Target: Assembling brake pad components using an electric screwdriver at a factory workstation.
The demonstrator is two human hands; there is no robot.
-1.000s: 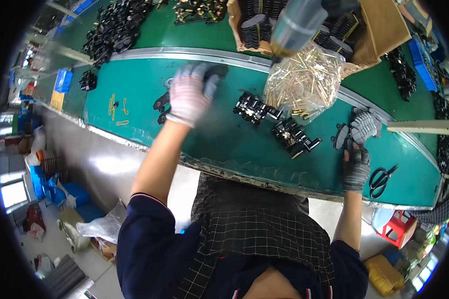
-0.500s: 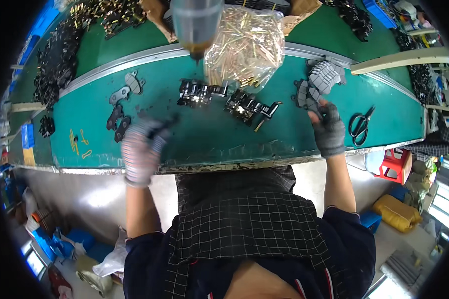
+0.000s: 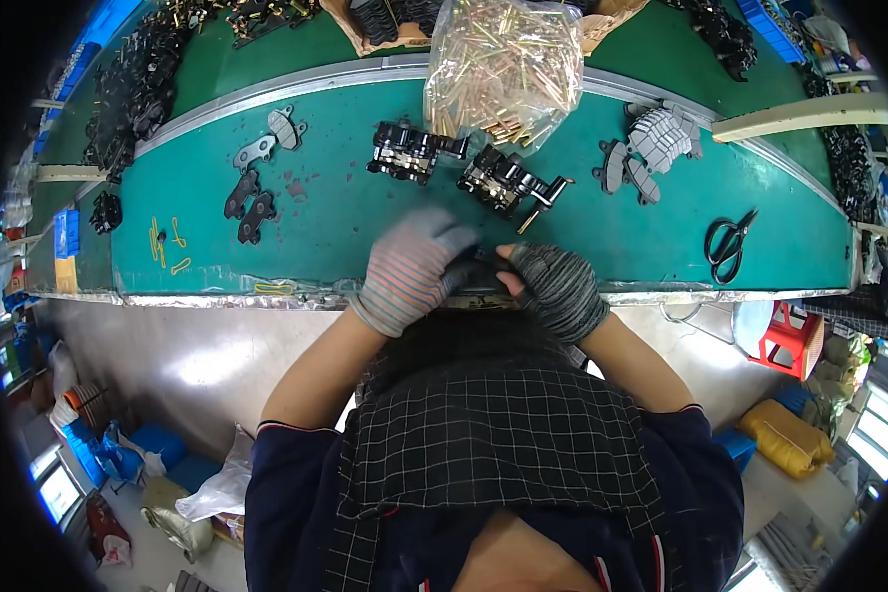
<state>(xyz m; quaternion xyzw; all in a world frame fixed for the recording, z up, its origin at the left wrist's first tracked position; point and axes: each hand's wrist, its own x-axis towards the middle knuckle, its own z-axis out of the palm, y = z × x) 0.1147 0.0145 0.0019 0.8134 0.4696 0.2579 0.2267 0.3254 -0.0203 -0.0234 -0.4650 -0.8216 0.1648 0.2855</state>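
My left hand, in a striped light glove, is curled round a black part at the front edge of the bench; motion smears its fingers. Close against it, my right hand, in a dark grey fingerless glove, has thumb and fingers bent in at the same spot. What lies in the right fingers is hidden. Beyond the hands stand two black brake calipers, one with a brass-coloured pin sticking out. Grey brake pads are piled to the right, and several grey and dark pads lie at the left.
A clear bag of brass-coloured pins sits behind the calipers, before an open carton. Black-handled scissors lie at the right, yellow clips at the left. Black parts heap along the left side. A red stool stands off the bench.
My right hand has left the brake pads on the right and come to the middle front. My left hand has moved right to meet it. The hanging power screwdriver has dropped out of view.
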